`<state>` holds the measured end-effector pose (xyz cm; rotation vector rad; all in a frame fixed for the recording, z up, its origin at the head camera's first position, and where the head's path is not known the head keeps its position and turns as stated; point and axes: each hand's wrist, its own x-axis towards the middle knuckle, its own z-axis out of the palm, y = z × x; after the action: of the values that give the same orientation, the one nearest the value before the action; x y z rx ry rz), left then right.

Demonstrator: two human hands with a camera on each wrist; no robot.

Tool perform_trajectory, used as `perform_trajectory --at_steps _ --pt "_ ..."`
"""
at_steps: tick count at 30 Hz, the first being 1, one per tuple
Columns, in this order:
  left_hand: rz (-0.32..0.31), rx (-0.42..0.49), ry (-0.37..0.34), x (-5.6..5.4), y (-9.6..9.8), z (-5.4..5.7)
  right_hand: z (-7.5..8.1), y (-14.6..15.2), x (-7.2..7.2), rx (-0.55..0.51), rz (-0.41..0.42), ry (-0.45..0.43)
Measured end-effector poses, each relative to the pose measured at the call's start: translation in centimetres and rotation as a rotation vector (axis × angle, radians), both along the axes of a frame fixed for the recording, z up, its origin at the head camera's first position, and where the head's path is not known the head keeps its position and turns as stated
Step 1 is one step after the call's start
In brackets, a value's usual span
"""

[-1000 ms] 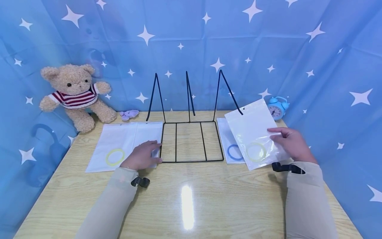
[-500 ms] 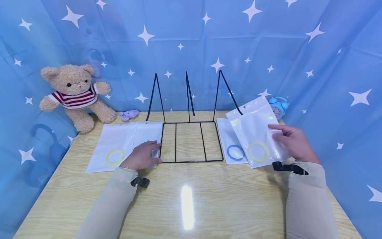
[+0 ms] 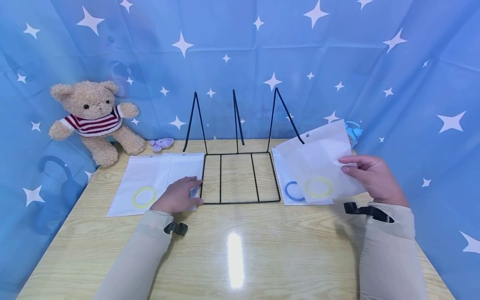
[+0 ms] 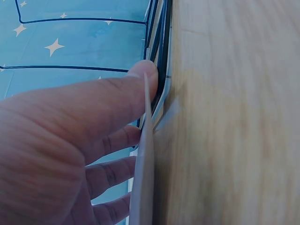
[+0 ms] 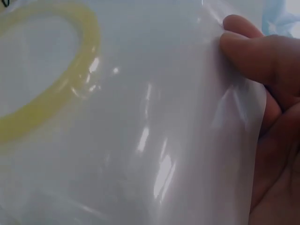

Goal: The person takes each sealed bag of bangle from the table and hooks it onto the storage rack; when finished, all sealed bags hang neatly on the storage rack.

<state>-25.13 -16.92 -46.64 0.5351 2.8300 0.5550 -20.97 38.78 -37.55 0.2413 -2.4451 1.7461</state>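
Observation:
My right hand (image 3: pixel 375 177) pinches the right edge of a white plastic bag (image 3: pixel 326 146) between thumb and fingers, and a yellow ring (image 5: pixel 89 42) shows through its film. The bag is raised and tilted, its punched hole close to the right prong tip of a black wire display rack (image 3: pixel 240 203). That prong passes in front of the bag's corner. Another white bag (image 3: pixel 286 166) with a blue ring (image 3: pixel 293 191) lies partly hidden beneath. My left hand (image 3: pixel 178 194) rests at the rack's left side, thumb touching the wire (image 4: pixel 161 70) in the left wrist view.
Flat white bags (image 3: pixel 136 173), one with a yellow ring, lie left of the rack, partly under my left hand. A teddy bear (image 3: pixel 93 110), a purple toy (image 3: pixel 162 144) and a blue alarm clock (image 3: pixel 353 132) stand along the back. A starry blue curtain (image 3: pixel 225 37) hangs behind.
The bag in my right hand has tilted and its lower edge has risen, uncovering more of the bag beneath. The right hand has shifted slightly right. My left hand and the rack stay put.

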Motion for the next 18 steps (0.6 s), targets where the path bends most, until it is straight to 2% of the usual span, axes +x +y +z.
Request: perform_trajectory --at_steps 6,8,13,18 --pt "0.009 0.001 -0.011 0.0 -0.1 0.0 0.6 -0.1 0.5 -0.176 0.13 0.026" --pt "0.01 0.002 -0.01 0.0 -0.1 0.0 0.8 -0.2 0.7 -0.243 0.207 0.036" --pt "0.004 0.002 -0.004 0.1 -0.1 0.0 1.3 -0.8 1.1 -0.274 0.3 0.088" --pt "0.007 0.003 -0.003 0.0 0.0 0.0 1.9 -1.4 1.4 -0.266 0.302 0.102"
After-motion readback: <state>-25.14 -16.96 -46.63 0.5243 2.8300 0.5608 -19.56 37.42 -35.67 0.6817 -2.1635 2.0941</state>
